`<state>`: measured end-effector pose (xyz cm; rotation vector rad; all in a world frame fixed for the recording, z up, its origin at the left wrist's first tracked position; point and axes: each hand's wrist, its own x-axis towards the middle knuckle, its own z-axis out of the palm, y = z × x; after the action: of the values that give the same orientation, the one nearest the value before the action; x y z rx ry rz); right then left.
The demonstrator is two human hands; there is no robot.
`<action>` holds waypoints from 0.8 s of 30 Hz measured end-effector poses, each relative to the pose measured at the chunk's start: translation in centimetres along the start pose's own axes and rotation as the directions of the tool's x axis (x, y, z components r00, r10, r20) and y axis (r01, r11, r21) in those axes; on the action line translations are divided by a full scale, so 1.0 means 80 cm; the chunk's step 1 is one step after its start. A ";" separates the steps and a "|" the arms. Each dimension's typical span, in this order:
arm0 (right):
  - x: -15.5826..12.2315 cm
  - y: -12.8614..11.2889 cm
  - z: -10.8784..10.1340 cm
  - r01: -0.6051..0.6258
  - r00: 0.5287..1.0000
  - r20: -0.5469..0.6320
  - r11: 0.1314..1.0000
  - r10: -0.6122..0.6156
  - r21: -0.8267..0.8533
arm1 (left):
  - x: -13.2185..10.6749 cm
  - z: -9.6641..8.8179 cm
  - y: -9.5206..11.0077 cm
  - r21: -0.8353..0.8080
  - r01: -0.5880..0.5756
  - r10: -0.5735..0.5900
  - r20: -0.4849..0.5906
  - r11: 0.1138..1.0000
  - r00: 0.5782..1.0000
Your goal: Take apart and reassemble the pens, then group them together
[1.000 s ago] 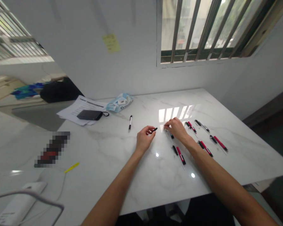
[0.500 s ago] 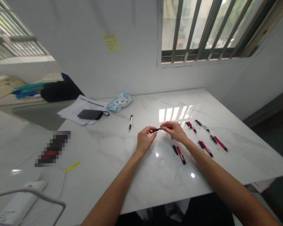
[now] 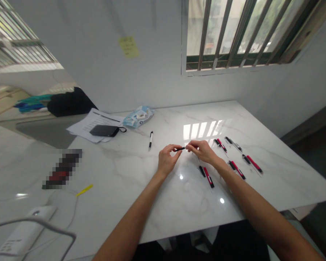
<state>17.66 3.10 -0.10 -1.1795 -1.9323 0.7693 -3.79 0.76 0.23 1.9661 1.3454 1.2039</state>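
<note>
Over the table (image 3: 165, 206), right hand (image 3: 204, 151) has joined left hand (image 3: 167, 160); fingers (image 3: 174, 146) pinching black piece (image 3: 180, 149).

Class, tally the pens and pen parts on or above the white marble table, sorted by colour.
Red-and-black pens lying on the white marble table: 4
Black-and-silver pen: 1
White-and-black pen: 1
Thin black pen piece pinched between left hand and right hand: 1
Total: 7

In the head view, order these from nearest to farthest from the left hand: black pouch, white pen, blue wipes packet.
1. White pen, just left of the left hand.
2. Blue wipes packet, farther back and left.
3. Black pouch, far left on the papers.
</note>
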 end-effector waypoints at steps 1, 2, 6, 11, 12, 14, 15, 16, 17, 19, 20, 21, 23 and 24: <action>0.000 -0.001 -0.003 0.026 1.000 -0.002 1.000 -0.026 0.007 | 0.000 0.000 0.000 -0.003 0.003 -0.003 -0.002 1.000 1.000; 0.000 -0.002 -0.005 0.054 0.999 -0.008 0.998 -0.054 0.017 | 0.000 0.000 0.000 -0.007 0.007 -0.007 -0.002 1.000 1.000; -0.001 -0.006 -0.011 0.080 0.997 0.016 0.997 -0.079 -0.004 | 0.000 0.000 0.000 -0.017 0.009 -0.009 0.008 1.000 1.000; -0.003 -0.008 -0.011 0.076 0.995 0.068 0.997 -0.077 0.009 | 0.000 0.000 0.000 -0.033 0.014 -0.013 0.021 0.999 1.000; -0.003 -0.006 -0.010 0.078 0.994 0.073 0.997 -0.078 0.008 | 0.000 -0.001 0.000 -0.041 0.009 -0.008 0.027 0.999 1.000; -0.003 -0.004 -0.008 0.063 0.995 0.080 0.998 -0.061 -0.022 | 0.000 0.000 0.000 -0.067 0.005 -0.002 0.044 0.998 0.999; -0.003 -0.004 -0.006 0.047 0.995 0.085 0.998 -0.044 -0.040 | 0.001 0.000 0.000 -0.091 0.016 -0.012 0.049 0.996 0.999; -0.003 -0.004 -0.004 0.032 0.995 0.091 0.998 -0.027 -0.053 | 0.001 0.001 -0.001 -0.131 0.043 -0.037 0.050 0.990 0.998; -0.003 -0.006 -0.002 0.020 0.995 0.096 0.998 -0.014 -0.057 | 0.002 0.003 -0.001 -0.195 0.087 -0.079 0.048 0.977 0.996; -0.004 -0.013 0.003 0.016 0.994 0.110 0.999 -0.011 -0.040 | 0.003 0.007 -0.001 -0.388 0.212 -0.207 0.057 0.897 0.977; -0.004 -0.018 0.004 0.024 0.992 0.124 0.999 -0.021 -0.025 | 0.003 0.009 -0.001 -0.495 0.276 -0.274 0.080 0.824 0.959; -0.005 -0.022 0.003 0.040 0.989 0.144 0.999 -0.038 -0.012 | 0.004 0.010 -0.001 -0.588 0.331 -0.328 0.116 0.738 0.937; -0.006 -0.027 -0.004 0.088 0.982 0.171 0.996 -0.085 -0.008 | 0.005 0.011 -0.001 -0.707 0.400 -0.384 0.194 0.583 0.903; -0.006 -0.026 -0.012 0.117 0.980 0.169 0.993 -0.110 -0.028 | 0.006 0.010 -0.002 -0.736 0.417 -0.392 0.222 0.533 0.893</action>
<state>17.64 1.91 1.95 -1.0446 -2.1403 0.7954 -3.09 1.29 -0.10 0.9686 0.9324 1.2134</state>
